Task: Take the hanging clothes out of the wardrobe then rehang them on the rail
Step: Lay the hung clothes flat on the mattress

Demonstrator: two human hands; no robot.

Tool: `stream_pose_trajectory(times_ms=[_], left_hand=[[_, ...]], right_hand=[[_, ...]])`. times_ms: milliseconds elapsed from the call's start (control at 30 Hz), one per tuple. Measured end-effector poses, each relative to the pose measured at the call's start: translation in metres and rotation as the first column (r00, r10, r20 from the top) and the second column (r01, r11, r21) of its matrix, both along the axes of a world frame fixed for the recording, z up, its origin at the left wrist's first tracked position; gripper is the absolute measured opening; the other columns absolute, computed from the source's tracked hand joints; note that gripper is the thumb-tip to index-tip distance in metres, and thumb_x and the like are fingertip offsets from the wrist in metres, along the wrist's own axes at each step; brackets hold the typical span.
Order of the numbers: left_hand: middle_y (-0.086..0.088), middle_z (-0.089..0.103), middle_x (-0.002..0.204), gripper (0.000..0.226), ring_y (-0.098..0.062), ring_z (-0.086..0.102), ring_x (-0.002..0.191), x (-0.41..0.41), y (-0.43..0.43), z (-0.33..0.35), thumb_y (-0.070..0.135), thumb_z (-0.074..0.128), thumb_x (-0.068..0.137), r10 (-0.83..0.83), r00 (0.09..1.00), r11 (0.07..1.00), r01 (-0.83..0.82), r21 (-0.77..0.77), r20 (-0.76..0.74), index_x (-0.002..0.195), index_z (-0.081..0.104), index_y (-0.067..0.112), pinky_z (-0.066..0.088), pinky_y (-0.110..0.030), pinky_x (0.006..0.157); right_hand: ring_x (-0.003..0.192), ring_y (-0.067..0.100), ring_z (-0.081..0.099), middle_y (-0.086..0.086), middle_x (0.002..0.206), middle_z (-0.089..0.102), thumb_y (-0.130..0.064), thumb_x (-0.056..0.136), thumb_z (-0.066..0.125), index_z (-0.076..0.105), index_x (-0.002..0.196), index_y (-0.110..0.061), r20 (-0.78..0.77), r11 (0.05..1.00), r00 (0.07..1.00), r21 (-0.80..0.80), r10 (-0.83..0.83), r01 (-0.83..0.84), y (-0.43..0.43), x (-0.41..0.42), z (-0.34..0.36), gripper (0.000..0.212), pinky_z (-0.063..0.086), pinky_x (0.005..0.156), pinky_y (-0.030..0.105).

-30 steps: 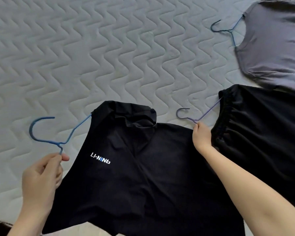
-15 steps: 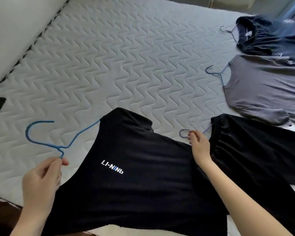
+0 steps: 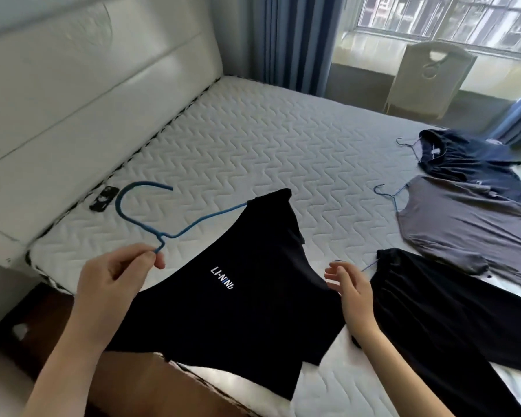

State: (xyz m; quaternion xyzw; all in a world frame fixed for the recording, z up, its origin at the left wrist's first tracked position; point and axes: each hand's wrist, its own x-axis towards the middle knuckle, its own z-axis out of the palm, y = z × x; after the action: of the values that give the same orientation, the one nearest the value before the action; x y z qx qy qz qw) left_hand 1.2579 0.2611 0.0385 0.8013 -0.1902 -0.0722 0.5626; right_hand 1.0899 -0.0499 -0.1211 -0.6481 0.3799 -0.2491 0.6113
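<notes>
Headboard (image 3: 88,85) and small dark item (image 3: 104,198) at far left of bed (image 3: 268,139); no part in task. Left hand (image 3: 115,284): thumb and forefinger pinched on stem of blue hanger (image 3: 162,235), hook raised off mattress, presumably kept free for the rail. Black LI-NING shirt (image 3: 238,296) on that hanger, lifted at collar end, hem trailing over bed edge; judged mid-pickup. Right hand (image 3: 348,284): fingers spread, relaxed, nothing held, hovering at shirt's right edge just beside thin hanger (image 3: 370,265) of black garment (image 3: 433,311), likely next for gathering. Further right, grey shirt (image 3: 463,230) and navy top (image 3: 469,158) flat on bed, hangers inside, awaiting rehanging. Wardrobe and rail not in view.
</notes>
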Motion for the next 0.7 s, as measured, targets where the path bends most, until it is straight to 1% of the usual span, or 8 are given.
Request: stream_pose_trajectory(times_ms=[100, 200, 300, 367, 433, 533, 633, 700], left_hand=[[0.003, 0.035, 0.042, 0.028, -0.015, 0.029, 0.042, -0.034, 0.035, 0.031, 0.043, 0.054, 0.075, 0.012, 1.0, 1.0, -0.012, -0.018, 0.028, 0.073, 0.071, 0.02, 0.021, -0.018, 0.041], [-0.025, 0.051, 0.054, 0.024, -0.02, 0.046, 0.053, -0.074, 0.07, 0.053, 0.041, 0.059, 0.073, 0.055, 0.997, 0.998, -0.054, -0.02, 0.059, 0.073, 0.072, 0.021, 0.036, -0.024, 0.057], [-0.01, 0.065, 0.062, 0.013, -0.005, 0.054, 0.05, -0.114, 0.093, 0.07, 0.013, 0.065, 0.083, 0.024, 0.994, 0.997, -0.031, 0.067, 0.106, 0.072, 0.071, 0.016, 0.041, -0.011, 0.052], [-0.005, 0.065, 0.06, 0.028, 0.0, 0.057, 0.052, -0.137, 0.104, 0.079, -0.009, 0.059, 0.087, 0.025, 0.992, 0.99, -0.042, 0.136, 0.126, 0.07, 0.069, 0.01, 0.042, -0.006, 0.054], [-0.004, 0.065, 0.058, 0.036, -0.003, 0.06, 0.055, -0.156, 0.114, 0.083, -0.014, 0.055, 0.087, 0.02, 0.989, 0.98, -0.049, 0.192, 0.146, 0.065, 0.069, 0.011, 0.045, -0.008, 0.057], [-0.003, 0.067, 0.06, 0.037, -0.013, 0.065, 0.061, -0.168, 0.133, 0.078, -0.007, 0.06, 0.088, 0.012, 0.986, 0.97, -0.052, 0.239, 0.166, 0.062, 0.07, 0.018, 0.05, -0.016, 0.063], [0.002, 0.07, 0.066, 0.021, -0.014, 0.068, 0.071, -0.17, 0.149, 0.07, 0.031, 0.067, 0.086, 0.012, 0.992, 0.965, -0.045, 0.257, 0.128, 0.068, 0.071, 0.022, 0.053, -0.033, 0.071], [0.002, 0.072, 0.069, 0.022, -0.011, 0.069, 0.071, -0.168, 0.149, 0.067, 0.02, 0.065, 0.09, 0.014, 0.99, 0.96, -0.053, 0.276, 0.142, 0.07, 0.072, 0.022, 0.053, -0.037, 0.071]], right_hand=[[0.088, 0.025, 0.068, 0.014, 0.092, 0.068, -0.006, 0.1, 0.041, 0.064, 0.099, -0.002, 0.034, 0.997, 0.998, 0.044, 0.055, -0.057, 0.022, -0.012, 0.007, 0.023, 0.056, 0.069, 0.023], [0.088, 0.027, 0.068, 0.013, 0.091, 0.069, -0.005, 0.099, 0.041, 0.063, 0.101, -0.001, 0.051, 0.99, 0.99, 0.046, 0.13, -0.132, 0.039, -0.027, 0.005, 0.023, 0.055, 0.073, 0.034], [0.088, 0.03, 0.067, 0.014, 0.09, 0.068, -0.004, 0.099, 0.041, 0.063, 0.101, 0.002, 0.055, 0.983, 0.985, 0.065, 0.166, -0.17, 0.049, -0.042, 0.002, 0.023, 0.054, 0.074, 0.036], [0.088, 0.032, 0.067, 0.015, 0.09, 0.068, -0.004, 0.098, 0.041, 0.063, 0.101, 0.003, 0.049, 0.981, 0.983, 0.073, 0.178, -0.181, 0.055, -0.054, 0.0, 0.023, 0.054, 0.073, 0.036], [0.088, 0.032, 0.068, 0.016, 0.09, 0.068, -0.004, 0.098, 0.041, 0.064, 0.101, 0.002, 0.037, 0.978, 0.981, 0.081, 0.188, -0.19, 0.061, -0.067, -0.002, 0.023, 0.055, 0.073, 0.036], [0.087, 0.031, 0.067, 0.016, 0.09, 0.068, -0.004, 0.098, 0.04, 0.064, 0.097, -0.002, 0.027, 0.976, 0.982, 0.107, 0.188, -0.189, 0.07, -0.089, -0.003, 0.023, 0.055, 0.074, 0.037], [0.085, 0.03, 0.065, 0.017, 0.088, 0.067, -0.002, 0.098, 0.039, 0.063, 0.093, -0.004, 0.022, 0.977, 0.986, 0.133, 0.168, -0.169, 0.078, -0.107, -0.006, 0.024, 0.054, 0.073, 0.037], [0.084, 0.03, 0.065, 0.017, 0.089, 0.067, -0.002, 0.098, 0.039, 0.063, 0.095, -0.002, 0.005, 0.977, 0.987, 0.142, 0.16, -0.159, 0.08, -0.118, -0.011, 0.024, 0.054, 0.073, 0.037]])
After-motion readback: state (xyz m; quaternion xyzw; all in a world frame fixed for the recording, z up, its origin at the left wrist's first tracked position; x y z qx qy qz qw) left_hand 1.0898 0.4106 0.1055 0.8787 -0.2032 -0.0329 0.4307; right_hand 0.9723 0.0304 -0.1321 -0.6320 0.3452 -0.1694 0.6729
